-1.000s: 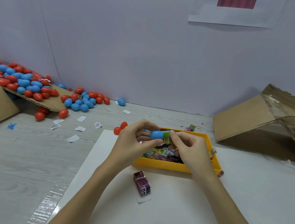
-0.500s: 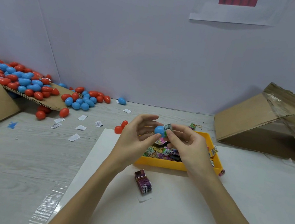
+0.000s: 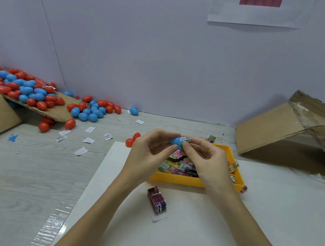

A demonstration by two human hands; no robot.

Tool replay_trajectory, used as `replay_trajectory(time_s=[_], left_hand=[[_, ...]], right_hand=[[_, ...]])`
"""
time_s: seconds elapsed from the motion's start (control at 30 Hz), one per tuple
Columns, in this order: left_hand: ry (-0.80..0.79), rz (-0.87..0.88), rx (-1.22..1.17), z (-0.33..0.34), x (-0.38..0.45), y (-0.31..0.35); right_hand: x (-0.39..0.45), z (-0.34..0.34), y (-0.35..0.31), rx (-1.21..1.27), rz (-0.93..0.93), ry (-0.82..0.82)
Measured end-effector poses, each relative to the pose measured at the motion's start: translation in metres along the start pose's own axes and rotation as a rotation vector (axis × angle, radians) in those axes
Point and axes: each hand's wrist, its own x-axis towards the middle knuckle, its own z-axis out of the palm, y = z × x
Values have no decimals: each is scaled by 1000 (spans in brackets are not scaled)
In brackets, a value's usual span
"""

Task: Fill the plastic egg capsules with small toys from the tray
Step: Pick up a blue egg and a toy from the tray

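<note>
My left hand (image 3: 148, 153) holds a blue egg capsule half (image 3: 175, 141) between thumb and fingers, above the yellow tray (image 3: 179, 179). My right hand (image 3: 207, 160) pinches a small packaged toy (image 3: 185, 139) and pushes it into the capsule's open end; part of the packet still sticks out. The tray holds several colourful toy packets (image 3: 175, 165), partly hidden by my hands. Red capsule pieces (image 3: 132, 139) lie just left of my left hand.
A purple toy packet (image 3: 157, 200) lies on the white sheet (image 3: 186, 226) in front of the tray. Many red and blue eggs (image 3: 27, 91) are piled on cardboard at the far left. A tipped cardboard box (image 3: 289, 135) lies at the right. Paper scraps (image 3: 81, 151) are scattered left.
Both hands have risen slightly with the blue capsule. The toy packet has gone further into the capsule, with less of it showing.
</note>
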Motion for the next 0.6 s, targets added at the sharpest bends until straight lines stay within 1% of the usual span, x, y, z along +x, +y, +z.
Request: replay_trajectory(time_s=[0.1, 0.3, 0.47, 0.6], left_hand=[[16, 18, -41, 2, 0, 0], [11, 8, -52, 3, 0, 1], [-10, 16, -29, 2, 1, 0], [-30, 17, -16, 0, 1, 0]], right_hand=[[0, 2, -1, 116, 55, -8], [0, 5, -3, 412, 223, 41], [1, 6, -3, 454, 252, 58], [0, 6, -4, 423, 247, 57]])
